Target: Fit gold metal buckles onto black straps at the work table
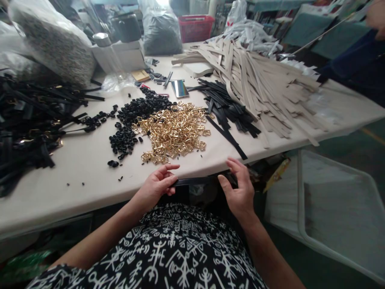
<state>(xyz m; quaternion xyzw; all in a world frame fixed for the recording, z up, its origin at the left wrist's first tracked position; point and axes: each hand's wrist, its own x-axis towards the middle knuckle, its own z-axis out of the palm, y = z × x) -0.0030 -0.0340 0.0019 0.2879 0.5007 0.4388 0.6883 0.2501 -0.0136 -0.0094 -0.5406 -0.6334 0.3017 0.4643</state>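
A black strap (198, 181) lies flat between the 2 hands, just below the near edge of the worktop (75, 176). The left hand (158, 185) pinches its left end with closed fingers (168, 182); the right hand (239, 188) grips the right end. Behind the strap, on the worktop, lie gold buckles (176, 134), and black rings (135, 116) to their left.

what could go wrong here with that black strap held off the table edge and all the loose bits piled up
The black strap spans between the left hand and right hand past the table edge, so it might drop if a grip slips. The gold buckles lie near that edge and could get knocked off.
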